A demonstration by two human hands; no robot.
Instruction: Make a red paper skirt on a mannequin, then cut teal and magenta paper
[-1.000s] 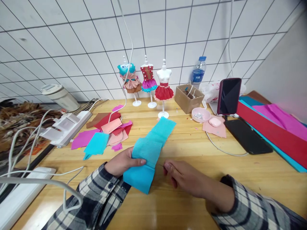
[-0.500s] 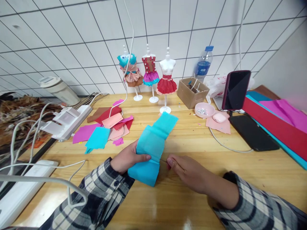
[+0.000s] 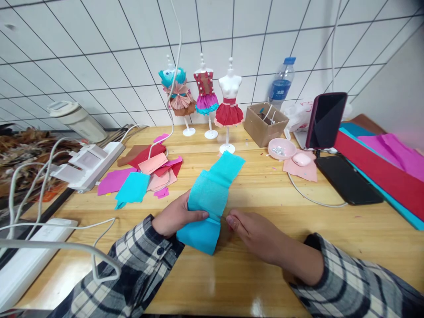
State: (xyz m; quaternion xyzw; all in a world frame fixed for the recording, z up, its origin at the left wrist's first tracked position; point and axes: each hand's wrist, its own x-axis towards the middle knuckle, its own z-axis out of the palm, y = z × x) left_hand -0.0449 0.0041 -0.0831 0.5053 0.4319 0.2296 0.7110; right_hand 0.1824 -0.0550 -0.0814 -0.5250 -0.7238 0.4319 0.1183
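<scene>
So the white tiled wall (image 3: pixel 132 26) takes up the whole top of the frame, with a wooden tabletop (image 3: pixel 248 282) filling most of what's below. A long red crepe-paper strip (image 3: pixel 377 176) lies over at the right edge. The turquoise crepe-paper piece (image 3: pixel 208 192) is pretty much center frame, with the left hand (image 3: pixel 175 216) on its left side, pinching it thumb-on-top, and paper sticking out above and below the thumb. The right hand (image 3: pixel 258 234) sits just right of the paper's edge, fingertips pinched close together. Three mini dress forms (image 3: pixel 206 84) stand upper center, then there's a cardboard box (image 3: pixel 261 132) right of them and a little pink bowl (image 3: pixel 280 157) below that. Tiniest bit: something thin (image 3: pixel 222 217) between the right fingertips and the paper, too small to name, sorry.
</scene>
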